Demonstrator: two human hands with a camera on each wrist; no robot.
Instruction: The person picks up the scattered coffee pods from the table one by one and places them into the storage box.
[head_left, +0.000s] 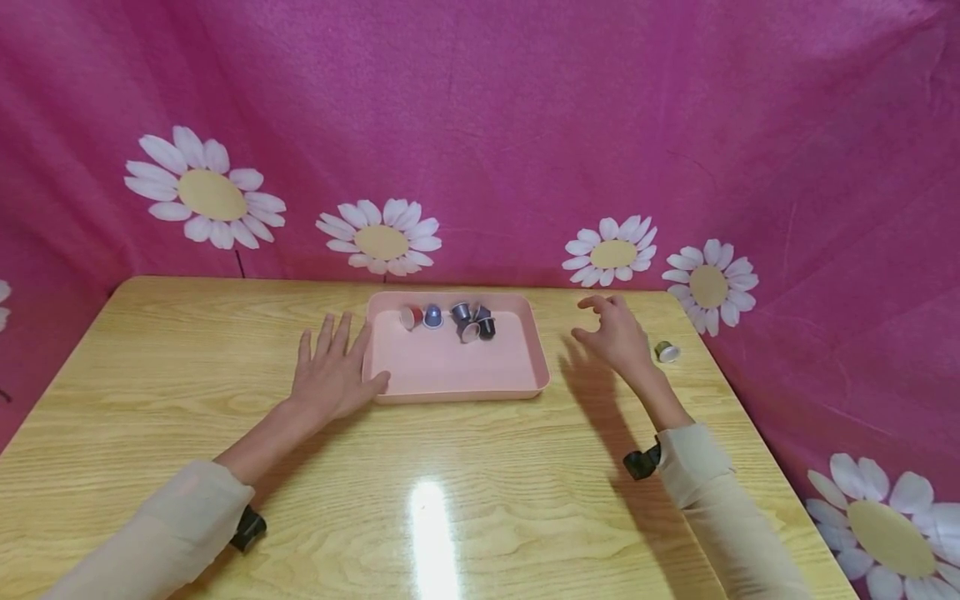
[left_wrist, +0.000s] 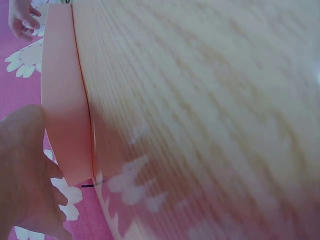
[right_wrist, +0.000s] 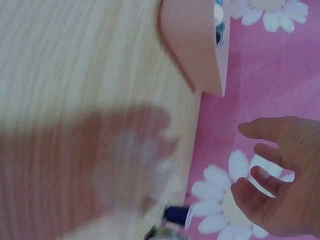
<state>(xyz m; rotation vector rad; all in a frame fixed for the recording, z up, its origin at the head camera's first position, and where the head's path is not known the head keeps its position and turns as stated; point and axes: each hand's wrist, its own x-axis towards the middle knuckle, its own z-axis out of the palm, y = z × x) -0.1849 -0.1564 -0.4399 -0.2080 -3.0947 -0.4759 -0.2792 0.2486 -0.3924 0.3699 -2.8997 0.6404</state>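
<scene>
A shallow pink tray (head_left: 457, 367) lies on the table, with several coffee capsules grouped along its far half: a red capsule (head_left: 411, 317), a blue capsule (head_left: 432, 316), and a cluster of dark and grey ones (head_left: 486, 327). My left hand (head_left: 333, 375) rests at the tray's left rim, fingers spread and thumb over the near left corner. To the right of the tray, my right hand (head_left: 617, 337) hovers above the table, fingers loosely bent and nothing between them. Beyond it lies a green capsule (head_left: 666, 352). The right wrist view also has a dark blue capsule (right_wrist: 177, 214) next to the green one.
The wooden table (head_left: 300, 500) ends at a pink cloth (head_left: 487, 125) with white daisies, which hangs behind and along the right side. Small black devices (head_left: 642, 460) are strapped at both wrists, by the cream sleeves (head_left: 697, 467).
</scene>
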